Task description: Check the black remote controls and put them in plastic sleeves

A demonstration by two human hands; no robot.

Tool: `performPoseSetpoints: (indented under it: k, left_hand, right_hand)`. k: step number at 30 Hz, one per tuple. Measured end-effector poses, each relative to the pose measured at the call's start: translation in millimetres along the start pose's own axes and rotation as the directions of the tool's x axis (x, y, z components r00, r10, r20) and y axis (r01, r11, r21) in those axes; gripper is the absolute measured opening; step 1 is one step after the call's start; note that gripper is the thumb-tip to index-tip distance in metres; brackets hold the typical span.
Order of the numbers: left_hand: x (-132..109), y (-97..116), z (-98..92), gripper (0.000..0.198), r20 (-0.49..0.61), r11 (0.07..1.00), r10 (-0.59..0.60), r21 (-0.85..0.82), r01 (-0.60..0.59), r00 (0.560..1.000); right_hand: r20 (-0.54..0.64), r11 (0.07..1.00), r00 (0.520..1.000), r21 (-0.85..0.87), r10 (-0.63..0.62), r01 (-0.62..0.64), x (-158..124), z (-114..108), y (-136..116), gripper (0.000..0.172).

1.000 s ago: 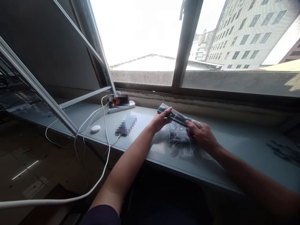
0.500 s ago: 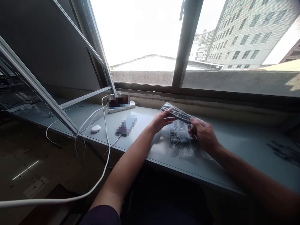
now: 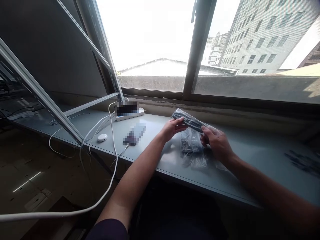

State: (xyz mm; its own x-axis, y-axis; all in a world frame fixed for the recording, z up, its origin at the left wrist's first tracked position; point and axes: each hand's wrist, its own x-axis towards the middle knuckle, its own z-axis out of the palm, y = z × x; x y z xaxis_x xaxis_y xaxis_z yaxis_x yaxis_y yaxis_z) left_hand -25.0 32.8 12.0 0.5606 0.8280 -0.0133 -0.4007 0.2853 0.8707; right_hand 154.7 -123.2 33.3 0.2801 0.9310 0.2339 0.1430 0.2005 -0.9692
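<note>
Both hands hold a dark remote control (image 3: 193,123) in a clear plastic bag, raised over the table and slanting down to the right. My left hand (image 3: 172,129) pinches its far left part with thumb and fingers. The lower right end is in the grip of my right hand (image 3: 215,139), thumb on top, with loose plastic beside it. Below lie more dark items in clear plastic bags (image 3: 191,145), partly hidden by the held remote and my right hand; their kind is hard to make out.
On the grey table (image 3: 150,160) a blurred-out phone-like item (image 3: 135,134) lies with a cable, left of a white round puck (image 3: 102,137). A white power strip (image 3: 130,115) sits by the window. White cables (image 3: 113,133) hang at left near a metal frame (image 3: 57,113). Dark items (image 3: 303,162) lie far right.
The bagged remote has turned slightly between my fingers, so its face catches the light differently. Both hands keep nearly the same place, and the bags on the table have not moved.
</note>
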Motion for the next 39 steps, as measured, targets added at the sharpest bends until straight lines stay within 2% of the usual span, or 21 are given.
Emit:
performPoseSetpoints:
  k: [7, 15, 23, 29, 33, 39]
  left_hand:
    - [-3.8, 2.6, 5.2, 0.018, -0.023, 0.999, -0.003, -0.050, 0.002, 1.000]
    - [-4.3, 3.1, 4.9, 0.024, -0.012, 0.999, 0.003, -0.036, -0.003, 1.000]
    - [-0.6, 2.7, 1.5, 0.024, -0.060, 1.000, 0.016, -0.009, -0.016, 0.998]
    - [0.0, 1.8, 0.5, 0.020, -0.053, 0.999, 0.035, -0.029, -0.037, 0.998]
    - [-1.5, 1.8, 1.0, 0.026, -0.016, 0.999, 0.036, -0.020, -0.036, 0.999]
    - [-1.1, 1.8, -0.6, 0.033, 0.016, 0.999, 0.034, -0.025, -0.034, 0.999]
  right_hand:
    - [0.000, 0.998, 1.000, -0.058, -0.003, 0.003, -1.4, -0.5, -2.0, 0.050]
    - [0.008, 0.998, 0.999, 0.054, -0.041, 0.040, -1.9, 1.1, 1.7, 0.039]
    - [0.014, 0.999, 1.000, -0.045, 0.021, -0.020, -4.1, 0.6, -7.2, 0.054]
    - [0.008, 0.995, 1.000, -0.096, 0.030, -0.029, -6.2, 0.6, -9.0, 0.056]
    - [0.030, 0.998, 1.000, -0.056, 0.002, -0.001, -4.2, 0.0, -4.3, 0.058]
    - [0.018, 0.997, 0.998, 0.053, -0.055, 0.054, -2.4, 1.6, 0.1, 0.048]
